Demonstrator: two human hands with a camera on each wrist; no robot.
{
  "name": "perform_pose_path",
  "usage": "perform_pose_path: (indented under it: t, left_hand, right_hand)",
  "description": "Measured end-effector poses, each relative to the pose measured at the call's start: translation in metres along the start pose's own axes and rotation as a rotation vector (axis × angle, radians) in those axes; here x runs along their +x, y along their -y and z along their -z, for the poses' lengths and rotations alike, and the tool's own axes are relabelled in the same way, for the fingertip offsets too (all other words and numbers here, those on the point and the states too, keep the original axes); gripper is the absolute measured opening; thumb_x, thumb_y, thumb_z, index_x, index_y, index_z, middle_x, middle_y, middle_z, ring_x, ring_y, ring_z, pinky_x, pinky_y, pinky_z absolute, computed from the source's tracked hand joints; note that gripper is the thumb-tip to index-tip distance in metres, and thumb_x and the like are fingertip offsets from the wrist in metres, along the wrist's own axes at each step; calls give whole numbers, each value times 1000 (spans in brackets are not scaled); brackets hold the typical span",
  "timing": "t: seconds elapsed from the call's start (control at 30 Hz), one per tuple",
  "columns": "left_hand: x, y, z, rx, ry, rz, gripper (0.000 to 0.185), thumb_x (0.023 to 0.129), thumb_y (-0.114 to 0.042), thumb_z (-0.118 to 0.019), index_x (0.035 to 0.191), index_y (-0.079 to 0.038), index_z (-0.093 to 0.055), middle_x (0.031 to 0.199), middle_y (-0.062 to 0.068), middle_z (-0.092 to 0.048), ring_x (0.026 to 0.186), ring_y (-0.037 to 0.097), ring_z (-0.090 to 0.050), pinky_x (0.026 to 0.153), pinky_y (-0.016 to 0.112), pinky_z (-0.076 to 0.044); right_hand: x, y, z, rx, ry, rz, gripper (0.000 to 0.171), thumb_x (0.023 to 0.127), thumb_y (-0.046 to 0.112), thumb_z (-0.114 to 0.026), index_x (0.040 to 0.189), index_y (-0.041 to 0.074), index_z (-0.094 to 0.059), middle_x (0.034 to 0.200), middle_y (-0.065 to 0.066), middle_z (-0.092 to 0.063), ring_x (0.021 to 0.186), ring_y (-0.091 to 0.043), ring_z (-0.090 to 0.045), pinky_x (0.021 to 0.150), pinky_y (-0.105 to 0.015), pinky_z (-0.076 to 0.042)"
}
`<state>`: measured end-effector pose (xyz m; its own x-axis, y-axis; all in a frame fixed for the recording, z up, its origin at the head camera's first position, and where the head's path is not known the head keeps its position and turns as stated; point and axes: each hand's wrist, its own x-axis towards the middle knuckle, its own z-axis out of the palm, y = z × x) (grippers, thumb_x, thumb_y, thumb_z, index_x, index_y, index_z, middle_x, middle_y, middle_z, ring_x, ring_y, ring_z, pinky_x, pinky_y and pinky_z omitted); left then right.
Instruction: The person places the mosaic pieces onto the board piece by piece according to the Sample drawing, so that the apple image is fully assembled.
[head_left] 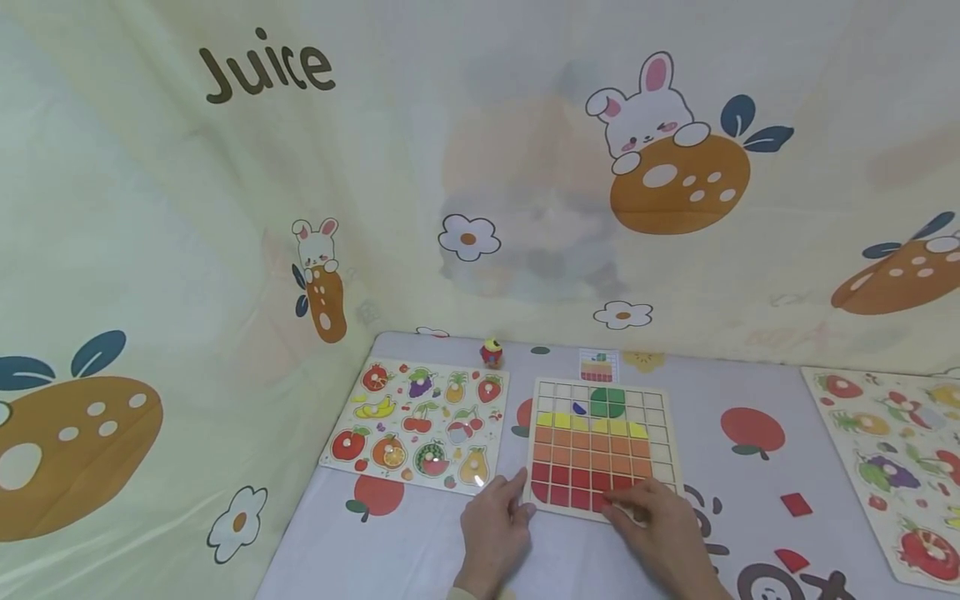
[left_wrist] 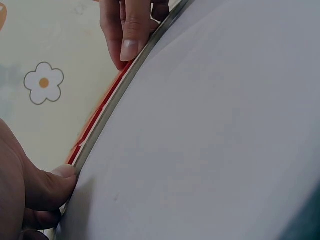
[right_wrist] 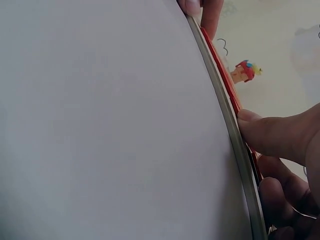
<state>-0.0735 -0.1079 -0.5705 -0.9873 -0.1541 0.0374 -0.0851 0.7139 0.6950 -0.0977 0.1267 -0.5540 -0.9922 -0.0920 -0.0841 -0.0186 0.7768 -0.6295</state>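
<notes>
A square wooden grid board (head_left: 663, 454) holds rows of coloured tiles: red at the bottom, orange and yellow above, a green group (head_left: 607, 402) and a small blue piece (head_left: 579, 408) near the top. My left hand (head_left: 495, 523) grips the board's near left corner, its thumb at the front edge in the left wrist view. At the near edge, right of the middle, my right hand (head_left: 660, 529) pinches a red tile (head_left: 600, 502) at its place in the bottom row. The right hand covers the board's near right corner. In the right wrist view, the thumb (right_wrist: 272, 132) touches the red edge.
A loose red square (head_left: 797, 504) and a red quarter-round piece (head_left: 791, 560) lie to the right. Fruit puzzle boards (head_left: 412, 425) flank the grid. Behind stand a small toy figure (head_left: 492, 352) and a pattern card (head_left: 597, 366). A printed curtain (head_left: 540, 167) encloses the table.
</notes>
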Motion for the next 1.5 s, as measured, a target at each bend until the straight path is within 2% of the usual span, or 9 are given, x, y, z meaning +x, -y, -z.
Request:
perform_pose_path:
  t: [0.37, 0.6, 0.7, 0.8, 0.9, 1.03, 1.17, 1.3, 1.5]
  left_hand:
    - [-3, 0, 0, -6, 22, 19, 45, 93, -16, -80, 137, -18, -72, 68, -14, -45, 56, 1, -36, 56, 21, -31]
    - [-2, 1, -3, -4, 13, 23, 45, 92, -17, -80, 137, -19, -73, 68, -15, -44, 56, 1, -36, 56, 20, -31]
    - [-1, 1, -4, -11, 30, 41, 46, 93, -18, -79, 138, -21, -72, 69, -15, -45, 57, 2, -37, 57, 20, -31]
    - [-1, 2, -5, -13, 45, 56, 47, 93, -18, -79, 139, -22, -71, 69, -14, -46, 57, 2, -39, 57, 21, -32]
    - [-1, 2, -4, -9, 50, 64, 47, 93, -19, -79, 139, -22, -71, 70, -14, -46, 58, 3, -39, 58, 21, -33]
    - [-1, 3, -3, 0, 45, 62, 47, 93, -19, -79, 139, -22, -71, 70, -15, -46, 58, 2, -39, 58, 21, -33]
    - [-1, 3, -2, -4, 32, 51, 47, 93, -18, -80, 139, -22, -71, 69, -15, -46, 58, 1, -39, 57, 20, -34]
    - [1, 4, -2, -6, 28, 36, 47, 93, -19, -80, 138, -22, -71, 69, -15, -46, 57, 2, -38, 56, 20, -32]
    - [2, 4, -4, 3, 27, 28, 46, 93, -20, -80, 138, -22, -72, 68, -16, -45, 56, 2, -38, 56, 21, -31]
  right_hand:
    - [-4, -4, 4, -7, -7, 28, 30, 87, 33, -89, 113, 17, -83, 99, 5, -69, 87, -12, -54, 73, -25, -47]
    - [-7, -16, 25, 21, -90, -15, 38, 90, 31, -87, 122, 12, -79, 96, -1, -68, 84, -16, -58, 65, -21, -49]
    - [-3, -37, 43, -9, -158, -113, 43, 92, 30, -85, 127, 7, -76, 99, -8, -68, 85, -22, -59, 61, -25, -48]
    - [1, -65, 68, -73, -195, -269, 52, 94, 31, -81, 135, 2, -69, 110, -21, -67, 94, -34, -60, 73, -41, -53]
    - [1, -95, 91, -133, -180, -430, 60, 96, 34, -77, 142, -1, -61, 122, -30, -61, 106, -44, -57, 86, -55, -50]
    - [-1, -126, 109, -223, -126, -556, 65, 97, 34, -73, 145, -5, -52, 121, -37, -57, 116, -53, -49, 97, -64, -48]
    - [-2, -141, 113, -243, -93, -549, 65, 96, 32, -74, 142, -8, -53, 119, -39, -60, 116, -54, -51, 99, -66, -48]
    - [-4, -145, 111, -204, -113, -475, 60, 92, 28, -81, 133, -10, -60, 107, -35, -66, 92, -42, -60, 79, -53, -54]
    - [-1, -144, 110, -146, -129, -449, 57, 91, 24, -83, 131, -11, -61, 104, -31, -66, 87, -35, -57, 73, -44, -50]
